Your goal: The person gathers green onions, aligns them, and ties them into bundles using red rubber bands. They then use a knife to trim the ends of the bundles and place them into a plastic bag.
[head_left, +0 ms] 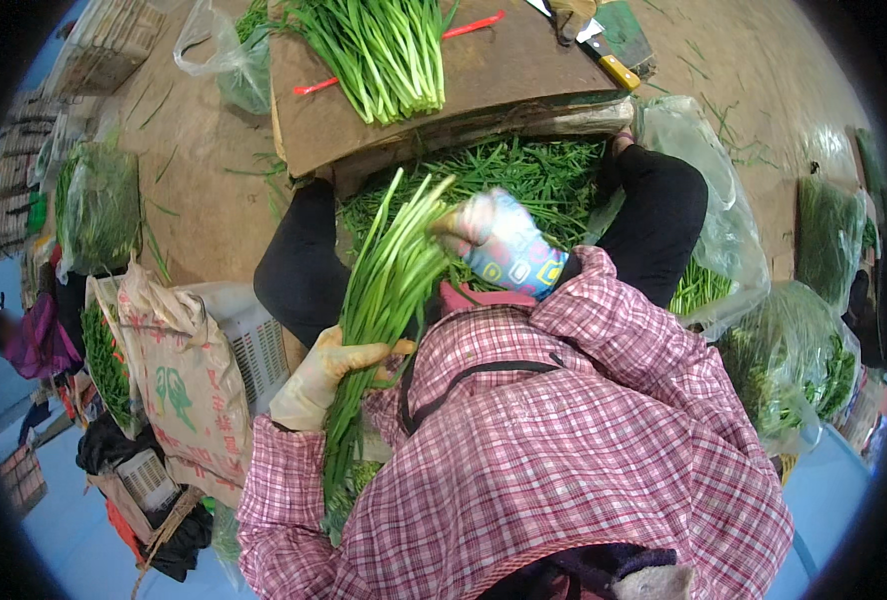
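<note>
A long bunch of green leafy stalks [374,280] with pale ends lies upright in my gloved left hand [339,375], whose fingers wrap round its lower part. Beside the pale ends is my right hand [469,225], above a patterned cuff; its curled fingers are blurred by motion, so their hold is unclear. Below both hands, loose green trimmings [524,165] fill the space between my knees. On the cardboard-topped block [514,75] ahead, a trimmed bunch [384,60] rests across a red strip [474,25], with a yellow-handled knife [619,72] at the right edge.
Bagged greens flank me at left [99,210] and right [784,360]. A printed sack [184,390] leans by a white crate [259,350] near my left leg. Another person [39,335] in purple is at the far left. Stray leaves lie on the brown floor [734,60].
</note>
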